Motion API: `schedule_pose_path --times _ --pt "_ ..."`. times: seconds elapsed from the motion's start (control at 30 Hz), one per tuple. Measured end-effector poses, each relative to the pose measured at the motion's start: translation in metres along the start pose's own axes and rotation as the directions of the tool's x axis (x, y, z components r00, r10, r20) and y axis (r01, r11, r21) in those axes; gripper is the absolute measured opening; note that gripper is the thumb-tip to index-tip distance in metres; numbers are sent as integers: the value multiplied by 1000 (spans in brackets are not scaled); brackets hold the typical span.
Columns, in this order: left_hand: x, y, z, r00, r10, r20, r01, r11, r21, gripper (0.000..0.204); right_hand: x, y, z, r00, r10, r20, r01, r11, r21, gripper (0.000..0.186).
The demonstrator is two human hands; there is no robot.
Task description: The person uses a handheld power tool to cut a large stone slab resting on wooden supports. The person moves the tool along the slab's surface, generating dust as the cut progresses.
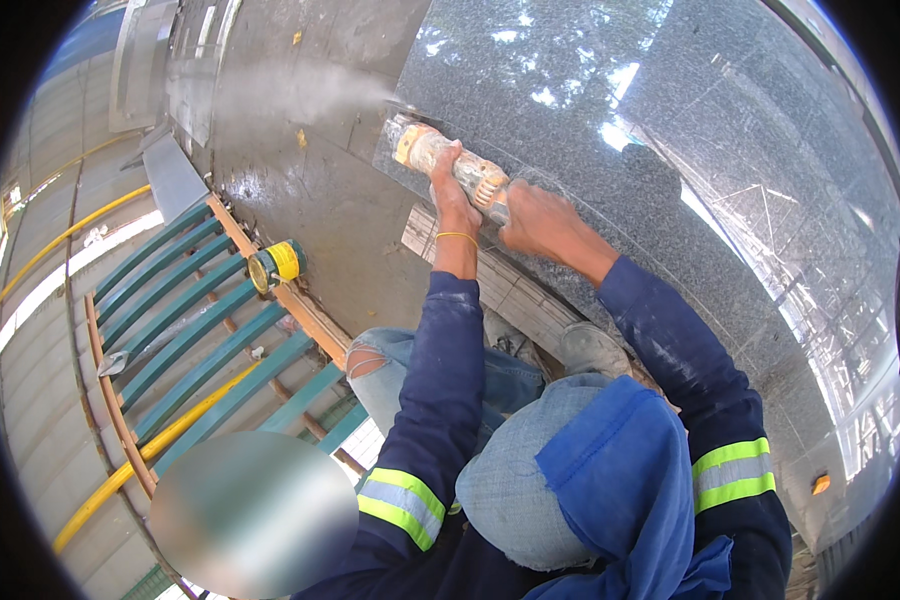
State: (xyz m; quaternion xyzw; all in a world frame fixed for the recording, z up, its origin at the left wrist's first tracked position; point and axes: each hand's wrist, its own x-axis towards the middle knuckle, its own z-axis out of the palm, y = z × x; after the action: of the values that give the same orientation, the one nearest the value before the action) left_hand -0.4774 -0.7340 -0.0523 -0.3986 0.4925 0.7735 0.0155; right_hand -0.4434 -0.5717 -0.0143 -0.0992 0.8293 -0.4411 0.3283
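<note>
Grinder (428, 150) is slanting far-left over the stone slab's (510, 85) corner, the left hand (454, 203) closing round its body nearer the head, the right hand (542, 220) gripping its rear.

Two bare hands grip a dusty, cream-and-orange cylindrical power tool (428, 148): the left hand (454, 195) wraps its middle, and the right hand (542, 222) closes around its rear end. The tool's front is at the left edge of a glossy, dark grey speckled stone slab (530, 110) that spreads far and right, and a whitish dust plume (290, 92) streams left from there. Navy sleeves (445, 345) with lime-and-silver bands cover both arms; between them, near, is a pale denim cap (520, 470) with bright blue cloth (610, 450). At left, a yellow-labelled round can (286, 262) sits at an orange-brown wooden rail (315, 328) beside teal slats (195, 322).
</note>
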Motion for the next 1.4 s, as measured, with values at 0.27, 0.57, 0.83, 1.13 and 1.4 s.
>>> schedule_pose_path --times 0.27,0.57,0.83,1.13,1.4 --pt "14 2 -8 999 -49 24 49 999 -7 29 5 0 8 999 -33 -40 34 999 25 32" --pt "-15 4 10 999 14 -36 -14 1000 -2 29 -5 -6 -6 1000 9 23 -9 1000 -23 36" --pt "5 3 0 1000 -27 0 27 1000 4 27 7 -2 2 1000 8 16 -8 1000 1 33" --pt "-6 2 4 1000 -16 -18 15 1000 -16 31 -3 -7 -7 999 0 46 1 1000 -29 33" --pt "4 2 -1 1000 -6 -11 6 1000 -13 33 4 -5 -2 999 13 37 -13 1000 -12 31"
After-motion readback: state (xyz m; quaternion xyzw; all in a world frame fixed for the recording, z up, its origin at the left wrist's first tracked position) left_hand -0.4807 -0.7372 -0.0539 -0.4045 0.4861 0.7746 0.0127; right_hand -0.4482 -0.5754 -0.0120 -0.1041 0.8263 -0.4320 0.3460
